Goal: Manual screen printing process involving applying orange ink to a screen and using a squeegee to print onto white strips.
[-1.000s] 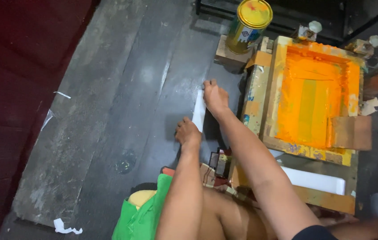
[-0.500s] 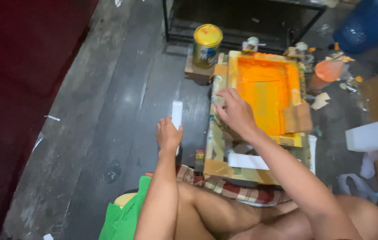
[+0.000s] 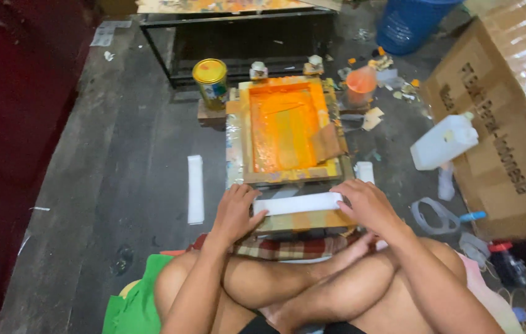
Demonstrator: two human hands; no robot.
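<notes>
Head view. Person seated cross-legged on a dark plank floor [image 3: 120, 185], both bare forearms reaching forward over the knees to a low wooden printing board [image 3: 303, 221].

Left hand [image 3: 235, 212]: palm down, fingers loosely curled, not clenched. Fingertips rest on the left end of a white strip [image 3: 298, 203] that lies crosswise on the board, just below the screen frame. Thumb lies along the strip's lower edge. Whether the strip is pinched or only pressed flat: cannot tell.

Right hand [image 3: 363, 205]: palm down, fingers spread a little, covering the right end of the same strip. Touching it, flat contact; no closed grasp visible.

Strip position: between the two hands, long axis left to right, touching the near edge of the wooden screen frame [image 3: 287, 127]. The frame's mesh is coated in orange ink, with a brown card scraper [image 3: 326, 142] lying tilted at its right side.

Surroundings: a second white strip [image 3: 195, 188] lies lengthwise on the floor, left of the board, apart from the left hand. Yellow-lidded tin [image 3: 211, 82] stands beyond the frame's left corner. White plastic jug [image 3: 444, 141] lies on its side to the right, next to a large cardboard box [image 3: 510, 111]. Blue bucket [image 3: 408, 25] at the top. Checked cloth [image 3: 287, 247] under the board's near edge; green cloth [image 3: 136, 297] by the left knee
</notes>
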